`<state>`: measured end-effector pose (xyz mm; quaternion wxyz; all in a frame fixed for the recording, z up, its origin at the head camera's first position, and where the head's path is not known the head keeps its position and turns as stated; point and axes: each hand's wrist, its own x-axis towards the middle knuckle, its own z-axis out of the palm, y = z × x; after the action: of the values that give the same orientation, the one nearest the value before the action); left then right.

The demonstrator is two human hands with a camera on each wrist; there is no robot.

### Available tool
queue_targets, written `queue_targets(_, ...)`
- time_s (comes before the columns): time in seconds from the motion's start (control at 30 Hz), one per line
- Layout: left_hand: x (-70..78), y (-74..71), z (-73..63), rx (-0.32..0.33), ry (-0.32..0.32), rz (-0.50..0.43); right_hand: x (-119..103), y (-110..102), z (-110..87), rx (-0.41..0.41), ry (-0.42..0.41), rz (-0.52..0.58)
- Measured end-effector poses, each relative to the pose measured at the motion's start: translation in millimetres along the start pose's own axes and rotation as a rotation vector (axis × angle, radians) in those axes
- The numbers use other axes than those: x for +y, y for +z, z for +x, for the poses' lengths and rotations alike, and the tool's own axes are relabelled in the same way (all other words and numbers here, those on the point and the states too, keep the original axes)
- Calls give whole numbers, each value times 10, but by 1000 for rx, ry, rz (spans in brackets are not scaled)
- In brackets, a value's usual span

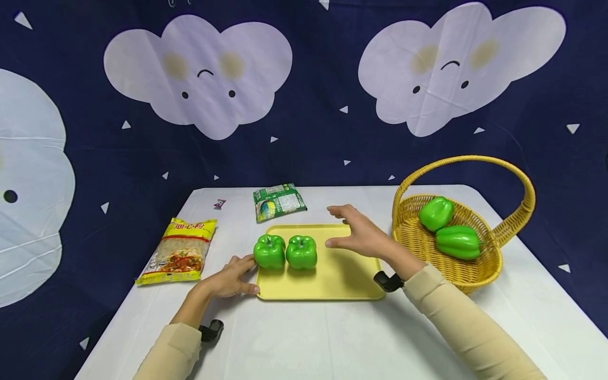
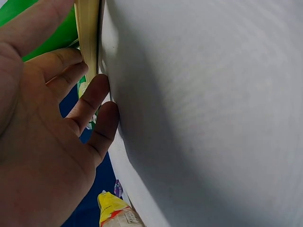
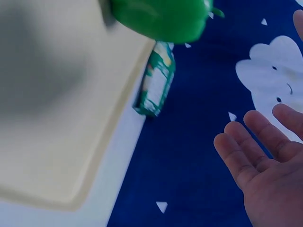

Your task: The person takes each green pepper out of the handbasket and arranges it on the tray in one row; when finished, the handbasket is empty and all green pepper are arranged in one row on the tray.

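Observation:
Two green bell peppers stand side by side on the left part of a yellow tray (image 1: 342,285): a left pepper (image 1: 268,252) and a right pepper (image 1: 301,253). My left hand (image 1: 230,278) is at the tray's left edge, fingers extended beside the left pepper; in the left wrist view its fingertips lie along the tray's rim (image 2: 88,35). Above the tray's right half hovers my right hand (image 1: 358,235), thumb and fingers spread with nothing between them. In the right wrist view, a green pepper (image 3: 161,19) appears over the tray, apart from the right hand (image 3: 279,175).
A yellow wicker basket (image 1: 410,248) with a tall handle stands at the right, holding two more green peppers (image 1: 458,242). At the left lies a yellow noodle bag (image 1: 178,252). Behind the tray are a green packet (image 1: 279,202) and a small purple wrapped piece (image 1: 219,203).

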<state>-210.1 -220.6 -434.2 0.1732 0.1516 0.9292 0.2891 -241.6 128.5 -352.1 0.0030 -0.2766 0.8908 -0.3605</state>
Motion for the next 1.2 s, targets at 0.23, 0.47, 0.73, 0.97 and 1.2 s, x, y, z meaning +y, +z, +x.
queue_targets(0.23,0,3,-5,2,0,-5,30,-266,-107,39,-28,-11)
queue_targets(0.47,-18,7,-3,7,13,4,64,-493,-232,68,-24,-38)
queue_targets(0.73,-8,4,5,5,2,7,210,-745,-408,108,28,-100)
queue_targets(0.97,0,-4,7,6,-6,12,326,-930,-561,147,90,-101)
queue_targets(1.2,3,2,-8,4,-4,-2,420,-1061,-722,184,113,-135)
